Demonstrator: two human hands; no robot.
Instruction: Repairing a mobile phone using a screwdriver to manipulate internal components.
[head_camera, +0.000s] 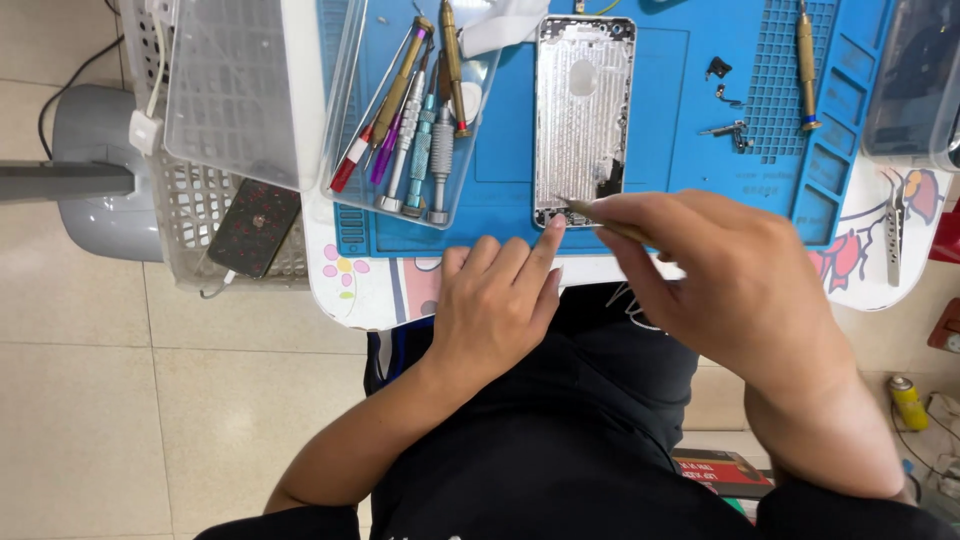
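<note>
Fingers of the right hand (740, 290) pinch a thin brass tool (605, 222), its tip on the bottom edge of the silver phone shell (583, 110). The left hand (495, 305) has loose fingers, one fingertip pressing the shell's lower corner. The shell lies on a blue mat (700, 150) at the middle top of the frame. A clear tray of screwdrivers (415, 120) sits just left. Small metal parts (728, 100) lie to the right.

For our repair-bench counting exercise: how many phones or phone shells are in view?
2. A silver phone shell lies on the blue mat; a dark phone lies in the white basket. Others may be hidden.
</note>
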